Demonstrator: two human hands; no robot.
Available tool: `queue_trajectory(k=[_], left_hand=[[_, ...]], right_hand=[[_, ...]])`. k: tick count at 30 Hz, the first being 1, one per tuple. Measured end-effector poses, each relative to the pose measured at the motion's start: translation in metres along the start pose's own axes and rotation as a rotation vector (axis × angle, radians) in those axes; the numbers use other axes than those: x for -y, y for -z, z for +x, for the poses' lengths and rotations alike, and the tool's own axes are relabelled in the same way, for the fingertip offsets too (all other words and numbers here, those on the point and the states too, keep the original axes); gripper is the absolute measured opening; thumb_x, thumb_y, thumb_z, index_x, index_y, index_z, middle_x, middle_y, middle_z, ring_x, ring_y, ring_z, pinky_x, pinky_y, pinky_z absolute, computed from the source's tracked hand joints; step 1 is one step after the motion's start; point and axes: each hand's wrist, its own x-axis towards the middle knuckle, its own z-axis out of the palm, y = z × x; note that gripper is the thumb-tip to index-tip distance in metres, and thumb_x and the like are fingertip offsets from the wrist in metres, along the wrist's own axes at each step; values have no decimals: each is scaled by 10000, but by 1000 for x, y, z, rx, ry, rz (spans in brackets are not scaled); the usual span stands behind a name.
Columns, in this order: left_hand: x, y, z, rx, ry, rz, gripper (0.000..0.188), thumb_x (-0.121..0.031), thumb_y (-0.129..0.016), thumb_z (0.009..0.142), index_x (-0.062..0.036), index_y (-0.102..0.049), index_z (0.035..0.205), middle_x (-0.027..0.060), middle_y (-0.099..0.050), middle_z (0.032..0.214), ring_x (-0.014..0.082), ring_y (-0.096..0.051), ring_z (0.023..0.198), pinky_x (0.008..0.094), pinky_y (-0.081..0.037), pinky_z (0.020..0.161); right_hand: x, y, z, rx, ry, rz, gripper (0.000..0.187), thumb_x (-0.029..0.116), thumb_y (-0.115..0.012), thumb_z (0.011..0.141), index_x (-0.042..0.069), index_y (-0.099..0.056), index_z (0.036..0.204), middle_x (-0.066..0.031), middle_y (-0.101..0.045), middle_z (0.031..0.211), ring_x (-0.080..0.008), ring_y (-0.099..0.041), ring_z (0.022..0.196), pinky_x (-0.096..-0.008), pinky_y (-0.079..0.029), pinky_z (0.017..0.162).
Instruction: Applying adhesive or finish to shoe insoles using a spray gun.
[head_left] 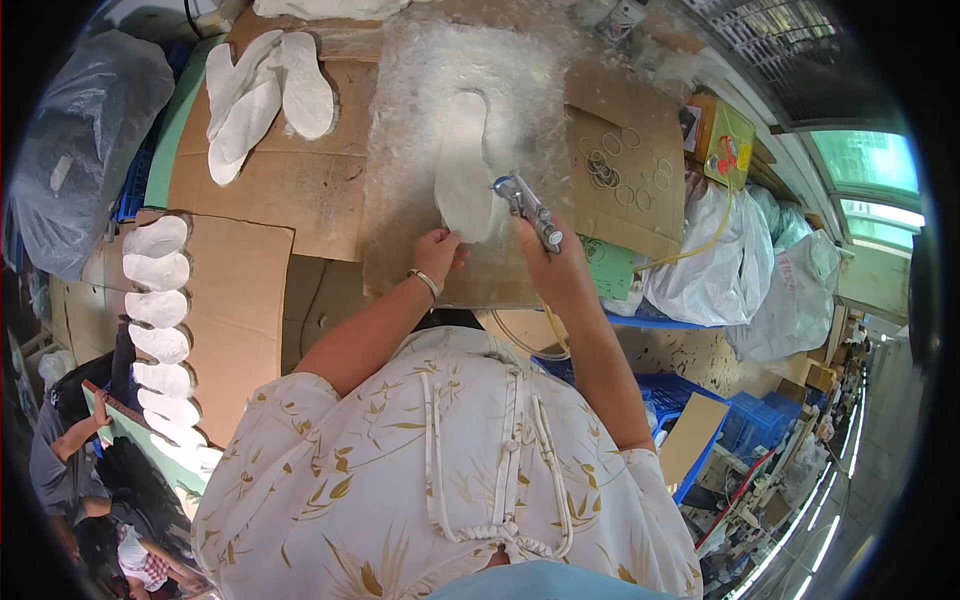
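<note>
A cream-white, shoe-insole-shaped piece (463,165) lies lengthwise on a work board (405,150) coated with whitish, fibrous residue. My left hand (437,254) pinches the near end of the piece between thumb and fingers. In my right hand (558,262) is a metal spray gun (532,212), its nozzle pointing left toward the piece's right edge. The fingers around the handle are partly hidden. More insole pieces (250,105) lie overlapping on cardboard at the far left. Along the left edge, several others (158,309) form an overlapping row.
Thin rings (604,170) lie on cardboard (600,115) to the right. Beyond them are a yellow box (728,140), a yellow hose (700,250) and white plastic bags (712,260). Blue crates (752,428) stand lower right. At lower left another person's hand (100,407) holds a green board (140,440).
</note>
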Motion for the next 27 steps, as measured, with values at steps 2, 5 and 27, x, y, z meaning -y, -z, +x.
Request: queue_trajectory(k=[2, 5, 27], left_hand=[[0, 0, 0, -13, 8, 4, 154, -194, -579, 861, -43, -597, 889, 47, -645, 822, 116, -633, 658, 223, -499, 514], [1, 0, -3, -8, 9, -14, 163, -200, -586, 858, -41, -595, 891, 49, -644, 821, 117, -633, 655, 224, -503, 516], [10, 6, -1, -4, -19, -53, 168, -167, -565, 872, -23, -592, 955, 60, -637, 850, 139, -638, 671, 231, -512, 520]], right_hand=[[-3, -1, 1, -33, 8, 28, 283, 278, -607, 859, 14, -518, 808, -99, -433, 565, -176, -372, 516, -327, -349, 491], [0, 2, -8, 7, 26, -22, 274, 273, -607, 859, 16, -521, 818, -99, -434, 564, -174, -370, 515, -324, -349, 492], [-11, 1, -24, 78, -52, 6, 224, 247, -588, 864, 31, -534, 841, -141, -509, 612, -240, -472, 528, -346, -381, 508]])
